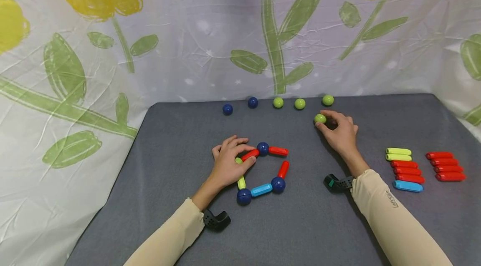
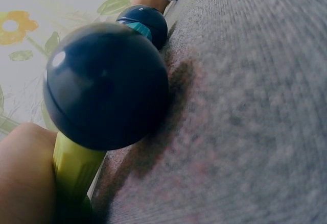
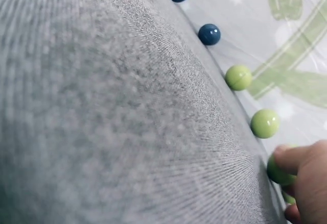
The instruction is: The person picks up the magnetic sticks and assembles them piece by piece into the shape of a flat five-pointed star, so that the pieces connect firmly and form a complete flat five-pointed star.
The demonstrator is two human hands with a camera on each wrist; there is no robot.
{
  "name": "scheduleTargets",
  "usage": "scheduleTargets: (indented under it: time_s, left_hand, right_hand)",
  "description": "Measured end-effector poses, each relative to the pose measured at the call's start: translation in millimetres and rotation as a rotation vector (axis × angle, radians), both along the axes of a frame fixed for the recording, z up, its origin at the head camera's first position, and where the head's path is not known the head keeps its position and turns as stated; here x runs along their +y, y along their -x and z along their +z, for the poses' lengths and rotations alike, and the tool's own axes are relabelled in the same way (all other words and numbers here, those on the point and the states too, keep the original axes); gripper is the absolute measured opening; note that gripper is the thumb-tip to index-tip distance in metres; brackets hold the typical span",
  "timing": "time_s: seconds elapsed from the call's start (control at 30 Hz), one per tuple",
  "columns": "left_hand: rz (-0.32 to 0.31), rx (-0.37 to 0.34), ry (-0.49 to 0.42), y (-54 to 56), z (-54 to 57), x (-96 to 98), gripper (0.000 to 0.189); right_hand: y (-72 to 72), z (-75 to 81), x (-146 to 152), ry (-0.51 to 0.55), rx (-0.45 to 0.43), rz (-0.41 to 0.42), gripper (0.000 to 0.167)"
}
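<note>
My left hand (image 1: 230,163) lies over the left side of a ring of balls and sticks, with thumb and index finger on either side of a red stick (image 1: 250,155). A green ball (image 1: 238,160) and a yellow-green stick (image 2: 76,165) sit partly hidden by this hand. The ring continues through dark blue balls (image 2: 107,86), a light blue stick (image 1: 261,190) and a short red stick (image 1: 283,169). Another red stick (image 1: 278,151) points right from the top blue ball (image 1: 263,148). Farther right, my right hand (image 1: 341,132) pinches a green ball (image 1: 320,119) between thumb and fingers.
Along the back edge of the grey table (image 1: 180,145) stand two blue balls (image 1: 253,102) and three green balls (image 1: 299,104). At the right lie stacked sticks: yellow-green (image 1: 398,151), red (image 1: 449,168) and light blue (image 1: 407,186). A flowered cloth (image 1: 203,49) hangs behind.
</note>
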State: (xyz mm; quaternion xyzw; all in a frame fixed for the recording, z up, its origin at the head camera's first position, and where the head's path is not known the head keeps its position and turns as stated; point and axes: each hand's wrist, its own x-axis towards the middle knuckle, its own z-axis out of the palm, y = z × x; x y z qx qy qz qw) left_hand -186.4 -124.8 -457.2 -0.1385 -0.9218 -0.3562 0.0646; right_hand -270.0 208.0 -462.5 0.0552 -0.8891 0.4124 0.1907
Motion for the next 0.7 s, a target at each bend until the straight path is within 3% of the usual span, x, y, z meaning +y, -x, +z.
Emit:
scheduleTargets:
  time_s: [0.27, 0.47, 0.57, 0.7]
  left_hand:
    - [0.034, 0.012, -0.003, -1.6, 1.0, 1.4, 0.034]
    - [-0.017, -0.001, -0.038, -3.4, 1.9, 5.0, 0.058]
    - [-0.051, -0.016, -0.037, -4.7, 3.6, 7.2, 0.061]
    - [-0.031, -0.026, -0.018, -6.1, 6.7, 8.2, 0.059]
  right_hand:
    - [-6.0, 2.2, -2, -0.013, -0.021, 0.157, 0.04]
    - [-11.4, 0.8, -7, -0.016, -0.019, 0.187, 0.039]
    - [-14.5, 0.4, -10, -0.015, -0.016, 0.193, 0.038]
    - [-18.4, 0.1, -12, -0.014, -0.015, 0.199, 0.038]
